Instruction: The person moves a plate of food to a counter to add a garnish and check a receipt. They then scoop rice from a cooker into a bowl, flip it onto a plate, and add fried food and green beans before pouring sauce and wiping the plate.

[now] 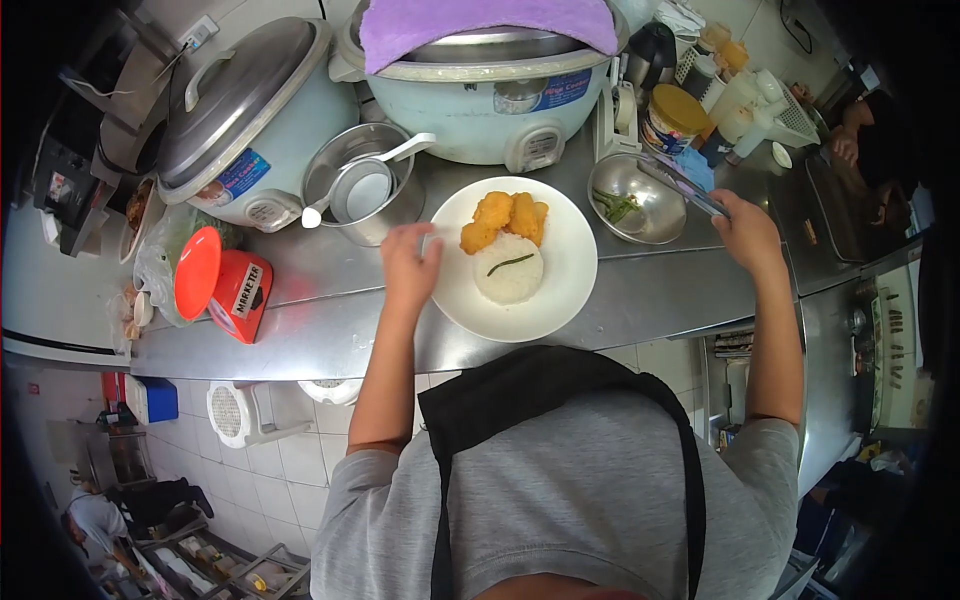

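Note:
A white plate (450, 290) on the steel counter bears a round mound of rice (511, 278) with one green strip on top. Golden fried pieces (505, 218) lie just behind the rice. My left hand (408, 262) is at the plate's left rim, its fingers apart and nothing in it. To the right, my right hand (745, 232) grips metal tongs (690, 188), whose far end reaches over a steel bowl (660, 212). Green vegetable pieces (616, 206) lie in that bowl.
Two large rice cookers (245, 120) (450, 115) stand behind, one under a purple towel (490, 25). A steel pot (390, 210) with ladles and a red scale (228, 285) are at left. Tubs and bottles (675, 115) stand back right. A person (100, 520) is at lower left.

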Motion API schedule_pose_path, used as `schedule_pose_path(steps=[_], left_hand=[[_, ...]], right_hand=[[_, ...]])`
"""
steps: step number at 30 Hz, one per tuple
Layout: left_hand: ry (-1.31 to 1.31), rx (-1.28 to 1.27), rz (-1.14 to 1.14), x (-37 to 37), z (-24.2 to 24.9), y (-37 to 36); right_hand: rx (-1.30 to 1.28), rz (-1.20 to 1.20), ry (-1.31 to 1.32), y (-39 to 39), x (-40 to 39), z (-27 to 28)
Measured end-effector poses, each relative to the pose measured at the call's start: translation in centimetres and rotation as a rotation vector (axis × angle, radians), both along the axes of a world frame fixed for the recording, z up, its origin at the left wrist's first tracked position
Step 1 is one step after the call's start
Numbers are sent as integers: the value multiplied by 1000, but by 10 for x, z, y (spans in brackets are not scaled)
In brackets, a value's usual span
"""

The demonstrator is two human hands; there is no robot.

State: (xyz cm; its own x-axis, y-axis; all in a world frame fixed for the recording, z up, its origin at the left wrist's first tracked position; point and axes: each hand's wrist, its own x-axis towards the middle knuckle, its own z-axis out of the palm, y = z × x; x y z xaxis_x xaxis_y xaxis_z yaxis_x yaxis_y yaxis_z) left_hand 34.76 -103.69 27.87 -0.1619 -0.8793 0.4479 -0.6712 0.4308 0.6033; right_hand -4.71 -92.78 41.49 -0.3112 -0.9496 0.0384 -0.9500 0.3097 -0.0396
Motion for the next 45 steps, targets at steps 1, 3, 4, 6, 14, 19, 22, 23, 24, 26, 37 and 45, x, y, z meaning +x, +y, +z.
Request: schedule_pose_path(steps=[1,3,4,6,14,19,22,23,24,26,37,45], left_hand=[[39,41,43,9,-13,0],[111,148,110,15,-26,5],[143,216,137,17,-29,10],[191,285,164,17,-39,15],[619,360,136,10,-83,19],[563,260,123,11,-91,24],[519,225,132,12,-92,26],[506,222,139,11,-92,26],[511,198,144,11,-92,26],[521,155,156,9,-91,27],[418,113,152,15,-103,22],[463,138,167,12,-83,31]], right_hand=[[21,-14,21,2,-1,0],[40,59,113,4,-6,-5],[51,95,159,5,-9,-9],[120,116,255,1,-11,-13],[193,261,452,-33,-6,-46],[260,400,533,-43,1,-53],[269,409,458,-46,-3,-51],[244,363,390,-46,-5,-47],[220,319,322,-44,-7,-40],[163,263,228,-39,-9,-25],[201,596,-81,-45,78,31],[313,651,44,-69,130,15]])
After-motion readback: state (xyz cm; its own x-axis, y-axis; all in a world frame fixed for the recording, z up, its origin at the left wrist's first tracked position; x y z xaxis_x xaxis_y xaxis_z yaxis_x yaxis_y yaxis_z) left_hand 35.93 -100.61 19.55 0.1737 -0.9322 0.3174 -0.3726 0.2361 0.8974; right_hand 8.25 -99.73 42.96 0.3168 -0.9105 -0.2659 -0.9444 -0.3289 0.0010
